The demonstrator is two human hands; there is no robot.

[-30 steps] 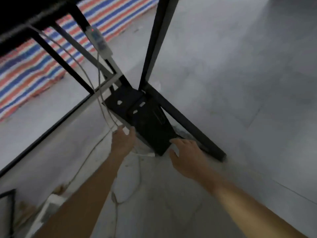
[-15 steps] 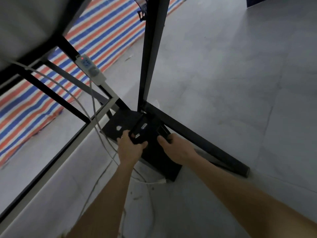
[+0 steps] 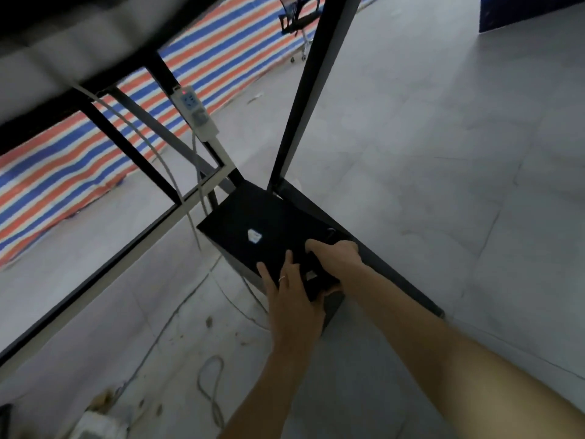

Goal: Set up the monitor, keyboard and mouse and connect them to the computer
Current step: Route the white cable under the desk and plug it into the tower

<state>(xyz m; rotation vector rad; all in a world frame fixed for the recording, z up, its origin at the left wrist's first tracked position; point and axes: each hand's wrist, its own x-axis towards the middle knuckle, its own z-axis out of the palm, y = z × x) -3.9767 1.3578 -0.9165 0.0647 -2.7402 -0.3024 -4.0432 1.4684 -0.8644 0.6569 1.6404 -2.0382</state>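
**Where the computer [image 3: 253, 223] stands, both hands meet**

While the left hand [image 3: 291, 296] lies spread on the computer's top, the right hand [image 3: 338, 255] curls round a black block [image 3: 316, 277] at its near end. The computer stands on the floor [image 3: 411, 153] at a leg [image 3: 304, 99] of the counter [image 3: 47, 58], a power strip [image 3: 194, 112] beyond.

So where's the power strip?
In the head view, the white power strip is upper left of centre among the desk legs, above and left of the black computer.
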